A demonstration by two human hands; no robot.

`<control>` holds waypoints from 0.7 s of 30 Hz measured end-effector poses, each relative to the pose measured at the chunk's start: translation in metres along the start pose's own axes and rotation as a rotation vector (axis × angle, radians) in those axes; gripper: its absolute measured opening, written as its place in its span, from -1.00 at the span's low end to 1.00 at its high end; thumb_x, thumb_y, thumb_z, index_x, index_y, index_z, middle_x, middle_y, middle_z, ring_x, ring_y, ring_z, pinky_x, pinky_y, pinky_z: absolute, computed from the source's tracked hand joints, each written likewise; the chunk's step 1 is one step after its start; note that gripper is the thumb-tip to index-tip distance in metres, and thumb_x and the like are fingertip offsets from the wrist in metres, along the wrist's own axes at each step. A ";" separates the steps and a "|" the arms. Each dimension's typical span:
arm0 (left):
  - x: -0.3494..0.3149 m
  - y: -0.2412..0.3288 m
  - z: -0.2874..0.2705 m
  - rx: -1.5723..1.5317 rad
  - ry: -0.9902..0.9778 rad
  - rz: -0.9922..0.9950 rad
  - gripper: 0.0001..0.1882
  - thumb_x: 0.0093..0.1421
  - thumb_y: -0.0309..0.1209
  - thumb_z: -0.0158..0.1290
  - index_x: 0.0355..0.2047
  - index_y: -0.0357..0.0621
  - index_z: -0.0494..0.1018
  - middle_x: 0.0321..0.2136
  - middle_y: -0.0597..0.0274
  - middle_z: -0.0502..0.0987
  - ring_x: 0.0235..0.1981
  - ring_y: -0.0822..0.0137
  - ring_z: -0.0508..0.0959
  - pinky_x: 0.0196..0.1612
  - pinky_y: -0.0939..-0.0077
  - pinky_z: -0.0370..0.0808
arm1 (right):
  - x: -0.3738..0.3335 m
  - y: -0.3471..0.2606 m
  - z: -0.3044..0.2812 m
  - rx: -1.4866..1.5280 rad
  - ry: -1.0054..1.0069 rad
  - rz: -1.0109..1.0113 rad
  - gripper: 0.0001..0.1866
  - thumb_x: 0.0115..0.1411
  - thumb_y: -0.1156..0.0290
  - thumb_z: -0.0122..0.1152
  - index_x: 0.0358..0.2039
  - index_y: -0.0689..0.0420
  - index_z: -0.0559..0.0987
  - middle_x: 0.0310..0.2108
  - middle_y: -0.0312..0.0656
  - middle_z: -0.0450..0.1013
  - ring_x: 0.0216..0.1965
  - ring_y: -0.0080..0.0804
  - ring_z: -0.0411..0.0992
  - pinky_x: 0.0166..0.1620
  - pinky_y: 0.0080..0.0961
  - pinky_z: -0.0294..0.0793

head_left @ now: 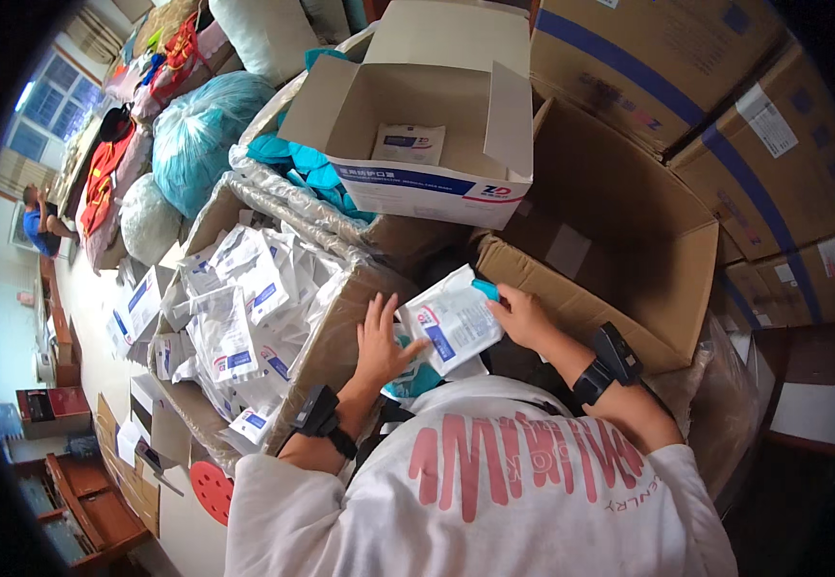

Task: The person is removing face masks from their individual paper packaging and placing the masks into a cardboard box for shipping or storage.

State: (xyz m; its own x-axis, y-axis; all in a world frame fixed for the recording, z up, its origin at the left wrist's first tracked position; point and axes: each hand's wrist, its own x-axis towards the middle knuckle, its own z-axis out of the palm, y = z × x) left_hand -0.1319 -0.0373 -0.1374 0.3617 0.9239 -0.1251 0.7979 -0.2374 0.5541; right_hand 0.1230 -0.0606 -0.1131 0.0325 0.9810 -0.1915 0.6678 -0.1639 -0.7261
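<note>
In front of my chest is a flat white packet (456, 322) with blue and red print, tilted. A small teal piece (485, 288) shows at its upper right corner, where the fingers of my right hand (525, 317) are pinched; whether it sticks out of the packet I cannot tell. My left hand (381, 338) has its fingers spread, with the thumb at the packet's lower left edge. Below the packet, more teal material (412, 380) lies partly hidden by my left hand. A large carton to the left holds many similar white packets (244, 308).
Ahead stands an open white box (427, 192) with a packet inside, beside teal items (292, 163) in a plastic-lined carton. An open brown carton (619, 240) is at right, near stacked sealed cartons (763, 163). Stuffed bags (211, 135) lie far left; a person (44, 221) is beyond.
</note>
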 end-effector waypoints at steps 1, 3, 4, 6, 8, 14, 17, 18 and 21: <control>-0.007 -0.015 0.007 -0.190 -0.058 0.035 -0.03 -0.18 -0.01 0.17 0.15 -0.11 -0.08 0.13 -0.18 -0.06 0.16 -0.08 -0.03 0.10 -0.05 -0.02 | 0.000 0.005 -0.001 0.050 0.035 -0.003 -0.77 0.06 0.25 0.03 -0.44 0.17 0.39 -0.58 -0.04 0.39 -0.51 -0.16 0.40 -0.47 -0.32 0.32; -0.025 -0.027 0.019 -0.374 -0.134 0.109 0.05 -0.21 0.02 0.18 0.16 -0.15 -0.14 0.13 -0.26 -0.11 0.18 -0.11 -0.10 0.13 0.00 -0.09 | 0.000 0.016 -0.003 0.195 0.113 -0.020 -0.79 0.07 0.29 0.03 -0.44 0.19 0.38 -0.61 -0.08 0.37 -0.54 -0.30 0.38 -0.48 -0.40 0.31; -0.031 -0.029 0.021 -0.359 -0.202 0.160 0.07 -0.22 0.02 0.19 0.16 -0.17 -0.15 0.13 -0.29 -0.12 0.17 -0.13 -0.11 0.15 0.03 -0.11 | 0.001 0.020 -0.006 0.340 0.197 -0.031 -0.81 0.08 0.33 0.04 -0.44 0.21 0.37 -0.63 -0.11 0.35 -0.57 -0.43 0.36 -0.50 -0.47 0.31; -0.037 -0.036 0.025 -0.231 -0.224 0.198 0.04 -0.24 0.02 0.20 0.16 -0.12 -0.10 0.12 -0.30 -0.11 0.17 -0.14 -0.08 0.16 0.10 -0.11 | 0.002 0.012 -0.018 0.459 0.233 -0.008 -0.83 0.08 0.40 0.06 -0.47 0.24 0.35 -0.65 -0.18 0.31 -0.56 -0.61 0.28 -0.50 -0.55 0.28; -0.038 -0.035 0.023 -0.122 -0.355 0.192 -0.04 -0.22 0.02 0.19 0.14 -0.07 0.00 0.11 -0.32 -0.09 0.16 -0.15 -0.05 0.16 0.15 -0.07 | 0.000 -0.002 -0.037 0.335 0.347 -0.077 -0.82 0.06 0.38 0.08 -0.47 0.23 0.35 -0.64 -0.14 0.33 -0.57 -0.53 0.32 -0.49 -0.52 0.30; 0.000 -0.006 -0.004 -0.158 -0.400 0.176 -0.62 0.10 -0.20 -0.07 -0.10 -0.07 0.34 -0.11 0.13 0.37 -0.12 0.09 0.37 -0.11 0.34 0.34 | -0.016 -0.049 -0.054 -0.032 0.205 -0.291 -0.87 0.02 0.39 0.06 -0.40 0.12 0.40 -0.48 -0.04 0.42 -0.43 -0.09 0.41 -0.43 -0.31 0.38; 0.017 0.016 -0.012 -0.409 -0.543 -0.108 -0.65 0.12 -0.24 -0.10 -0.15 -0.18 0.36 -0.18 0.04 0.41 -0.13 0.17 0.39 -0.09 0.41 0.32 | -0.021 -0.046 -0.045 -0.040 0.084 -0.387 -0.75 -0.02 0.48 0.07 -0.26 0.08 0.38 -0.41 -0.07 0.42 -0.38 -0.19 0.43 -0.36 -0.40 0.39; 0.026 0.014 -0.001 -0.667 -0.352 0.228 -0.67 0.11 -0.31 -0.09 -0.14 -0.20 0.35 -0.15 0.04 0.40 -0.12 0.22 0.38 -0.06 0.44 0.29 | -0.023 -0.043 -0.043 -0.055 0.047 -0.428 -0.69 -0.04 0.51 0.06 -0.22 0.06 0.36 -0.38 -0.08 0.42 -0.34 -0.19 0.43 -0.31 -0.41 0.40; 0.046 0.036 -0.026 -0.586 -0.320 0.429 -0.67 0.10 -0.36 -0.07 -0.11 -0.19 0.33 -0.13 0.06 0.39 -0.09 0.21 0.36 -0.02 0.44 0.25 | -0.032 -0.050 -0.057 0.003 -0.031 -0.387 -0.64 -0.08 0.52 0.09 -0.20 0.05 0.33 -0.36 -0.10 0.42 -0.32 -0.14 0.41 -0.24 -0.39 0.38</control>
State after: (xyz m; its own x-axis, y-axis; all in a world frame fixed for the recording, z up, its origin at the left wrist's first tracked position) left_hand -0.0990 0.0041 -0.1017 0.7724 0.6349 0.0164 0.2055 -0.2742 0.9395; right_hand 0.1310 -0.0774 -0.0331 -0.2440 0.9667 0.0776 0.6237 0.2177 -0.7507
